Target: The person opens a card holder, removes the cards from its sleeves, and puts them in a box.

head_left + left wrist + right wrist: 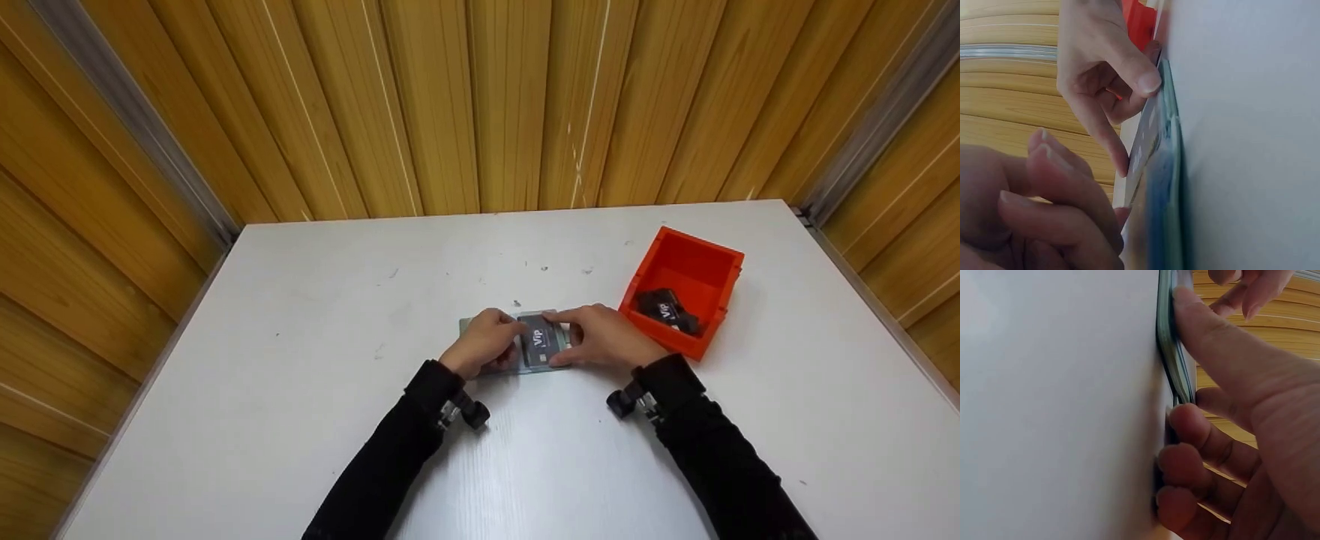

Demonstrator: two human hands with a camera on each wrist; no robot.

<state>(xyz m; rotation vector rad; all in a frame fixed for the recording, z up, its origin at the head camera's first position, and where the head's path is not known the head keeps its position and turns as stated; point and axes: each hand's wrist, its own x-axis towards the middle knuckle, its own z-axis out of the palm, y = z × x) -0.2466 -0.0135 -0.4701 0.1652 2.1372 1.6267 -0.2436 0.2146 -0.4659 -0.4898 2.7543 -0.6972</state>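
Note:
An unfolded card holder (470, 328) with pale green edges and clear sleeves lies flat on the white table. On its right half is a dark grey card (537, 339) marked "Vip"; whether it sits in a sleeve is unclear. My right hand (605, 337) holds this card between thumb and index finger, at its near and far edges. From the other side my left hand (486, 343) reaches over the holder, fingers bent and one tip at the card's left edge. Seen from the left wrist, the left fingers (1067, 208) curl beside the holder; their exact contact is hidden.
An orange-red bin (720, 259) stands to the right of the holder, close to my right forearm. Inside are several dark "Vip" cards (666, 307). A wood-patterned wall (435, 105) rises behind the white table (315, 315).

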